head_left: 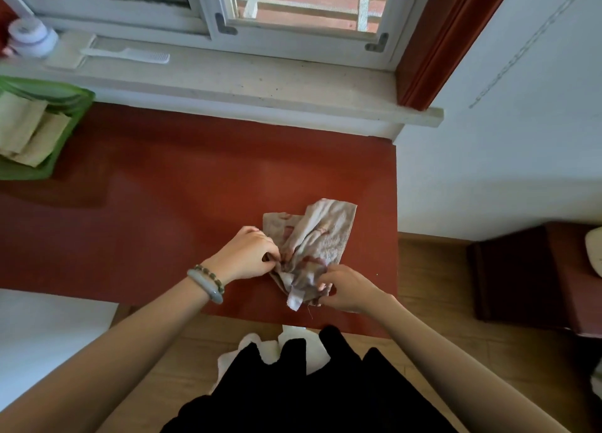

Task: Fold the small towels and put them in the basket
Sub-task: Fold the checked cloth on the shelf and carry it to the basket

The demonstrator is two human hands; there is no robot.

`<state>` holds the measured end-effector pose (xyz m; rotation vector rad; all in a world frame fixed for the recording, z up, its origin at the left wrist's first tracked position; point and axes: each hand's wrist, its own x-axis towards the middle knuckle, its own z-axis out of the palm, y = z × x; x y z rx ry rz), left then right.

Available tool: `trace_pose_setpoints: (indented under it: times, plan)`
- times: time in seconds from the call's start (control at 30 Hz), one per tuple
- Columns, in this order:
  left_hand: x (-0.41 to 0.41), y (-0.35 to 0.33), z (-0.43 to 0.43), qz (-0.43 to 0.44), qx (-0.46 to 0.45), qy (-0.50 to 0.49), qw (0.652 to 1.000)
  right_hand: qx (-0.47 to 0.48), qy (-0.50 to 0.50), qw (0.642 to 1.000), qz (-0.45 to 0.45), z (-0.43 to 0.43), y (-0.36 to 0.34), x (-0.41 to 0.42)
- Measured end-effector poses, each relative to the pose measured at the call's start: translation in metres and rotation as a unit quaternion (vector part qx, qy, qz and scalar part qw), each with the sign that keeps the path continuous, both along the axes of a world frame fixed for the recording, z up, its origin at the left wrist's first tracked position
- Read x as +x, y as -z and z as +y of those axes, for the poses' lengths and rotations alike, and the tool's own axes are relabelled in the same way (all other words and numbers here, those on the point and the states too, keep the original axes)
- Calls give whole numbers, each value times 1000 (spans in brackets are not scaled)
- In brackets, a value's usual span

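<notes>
— Black cloth garment (293,396) nearest me; glossy red-brown table (163,204), green plastic basket (76,113) far left, seemingly holding folded beige cloths (22,129).
— Towel?
— Crumpled beige terry towel (325,233) lies near the table's right edge; I see left hand (247,253) and right hand (345,289) pinching it.

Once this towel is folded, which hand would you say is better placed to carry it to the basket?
Left, probably. The left hand grips the towel on the side nearer the basket, at the far left of the table; the right hand, pinching the other side, would have to reach across.
</notes>
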<state>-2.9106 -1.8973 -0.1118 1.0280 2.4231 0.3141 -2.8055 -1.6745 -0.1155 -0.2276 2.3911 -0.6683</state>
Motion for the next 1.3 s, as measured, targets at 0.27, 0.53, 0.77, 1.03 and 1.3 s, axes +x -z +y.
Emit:
trace_pose_setpoints:
  times: [0.27,0.53,0.77,1.03,1.3]
  plan:
    - [-5,-19,-4,-77,35,-60,995,-78,189,978,39,13,-43,-15]
    - [-19,-27,-37,-146,94,-69,982,-119,282,930,206,-2,-126,-30]
    - [-44,-56,-67,-99,154,-131,974,-89,302,902,295,-4,-183,-38]
    - [-96,-174,-83,-15,341,-174,924,-65,351,844,399,13,-237,-38]
    - [-115,-277,-85,56,480,-149,863,-111,351,787,495,11,-300,-52]
